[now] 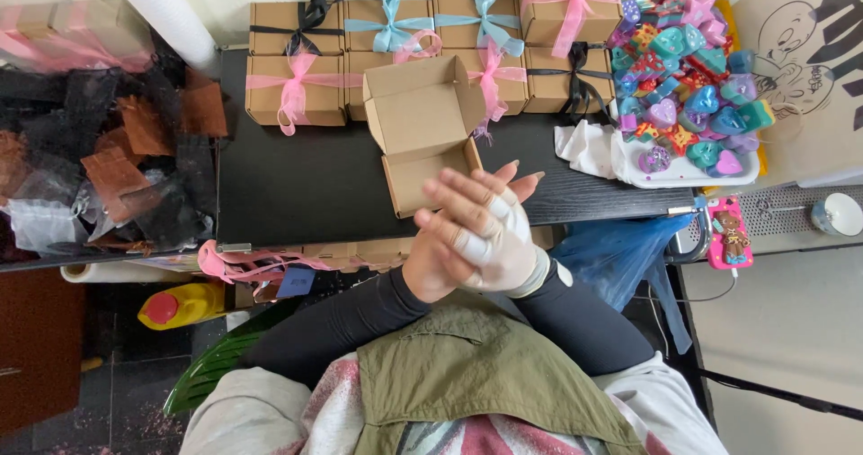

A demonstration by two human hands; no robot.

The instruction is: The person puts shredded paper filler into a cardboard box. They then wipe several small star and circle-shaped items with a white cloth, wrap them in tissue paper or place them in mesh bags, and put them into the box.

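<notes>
Hands: I am watching the left hand and the right hand pressing together palm to palm over the front edge of the worktop; the right one is wearing a thin white glove.
Fingers: the fingers are lying fairly straight and loosely spread, overlapping each other, and I am seeing nothing pinched between them.
Nearest thing: an open cardboard box is sitting on the dark worktop just beyond the fingertips, lid flap standing up, inside looking bare.
Handling: I am judging it light and thin-walled, stiff along the folds but easy to crush; holding it by the two side walls or under the base looks safest, not by the loose flap.
Around it: closed boxes tied with ribbon are lining up behind it, a white tray of colourful heart-shaped pieces is resting to the right, and dark and brown mesh pouches are piling up to the left.
</notes>
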